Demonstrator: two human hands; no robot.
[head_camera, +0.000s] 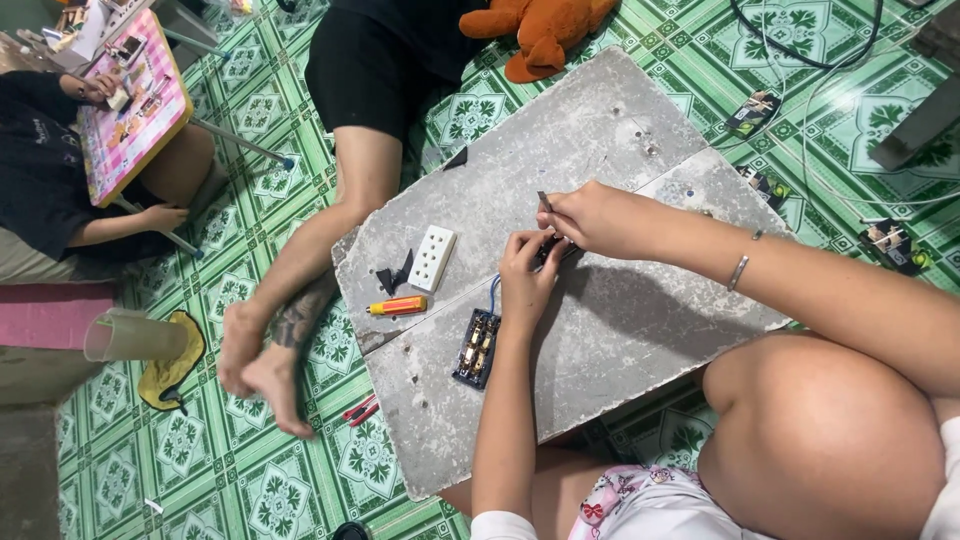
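**A:** Identify the workpiece and its position.

**B:** A small dark electrical part (553, 248) sits at the centre of the frame, above the grey board (620, 330). It is black and compact. A blue wire (494, 291) curves down from it toward the lower left. Detail on the part is mostly hidden by fingers, so its exact shape cannot be confirmed.

**A:** State of the left hand?

**B:** The left hand (524, 279) comes up from the bottom of the frame. Its fingers are curled closed around the lower side of the dark part, pinching it.

**A:** State of the right hand?

**B:** The right hand (590, 216) enters from the right, a thin bracelet (739, 270) on the wrist. Fingers are closed on a slim metal tool (545, 203), which sticks up toward the upper left; it is possibly a small screwdriver or tweezers. The hand rests just above the dark part, touching the left hand's fingertips.

**A:** Surrounding items on the board?

**B:** Left of centre: a white socket plate (432, 258), black fragments (392, 277) beside it, and an orange tester screwdriver (398, 306) just below. Lower centre: an open black socket body (477, 347) showing brass contacts, near the left forearm.

**A:** Off the board?

**B:** An orange plush toy (540, 30) at the upper centre; another person's bare legs (300, 270) at the left.
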